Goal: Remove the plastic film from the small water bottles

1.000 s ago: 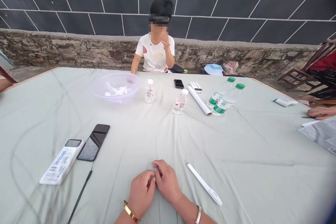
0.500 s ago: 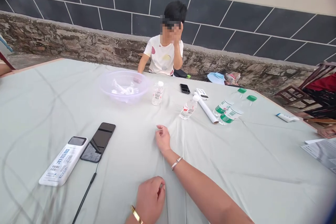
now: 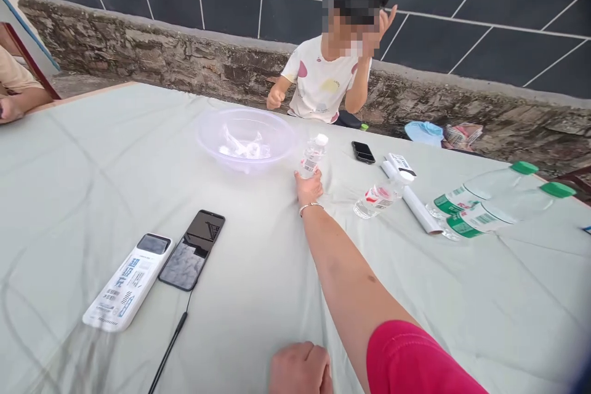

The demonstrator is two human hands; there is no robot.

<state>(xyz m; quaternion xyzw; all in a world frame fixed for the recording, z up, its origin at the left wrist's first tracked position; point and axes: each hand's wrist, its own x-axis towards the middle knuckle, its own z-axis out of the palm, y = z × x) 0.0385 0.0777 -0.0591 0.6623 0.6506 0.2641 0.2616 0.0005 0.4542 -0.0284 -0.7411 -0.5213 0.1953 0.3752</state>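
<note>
My right hand (image 3: 309,187) is stretched across the table, its fingers curled around the lower part of a small clear water bottle (image 3: 314,154) with a white cap. That bottle stands upright beside a translucent purple basin (image 3: 247,163) with crumpled clear plastic (image 3: 244,146) inside. A second white-capped bottle (image 3: 376,197) stands to the right of my hand. Near the bottom edge, my left hand (image 3: 300,370) rests on the table in a closed fist; nothing shows in it, and its wrist is out of view.
A black phone (image 3: 191,250) with a strap and a white power bank (image 3: 129,283) lie on the left. Two green-capped bottles (image 3: 482,218), a rolled paper tube (image 3: 415,200) and another phone (image 3: 363,152) are on the right. A person (image 3: 327,80) sits opposite; another person's arm (image 3: 21,83) shows far left.
My right hand has moved forward from bare tablecloth and taken hold of the small bottle. My left hand sits lower in view. The person opposite has lifted a hand from behind the basin.
</note>
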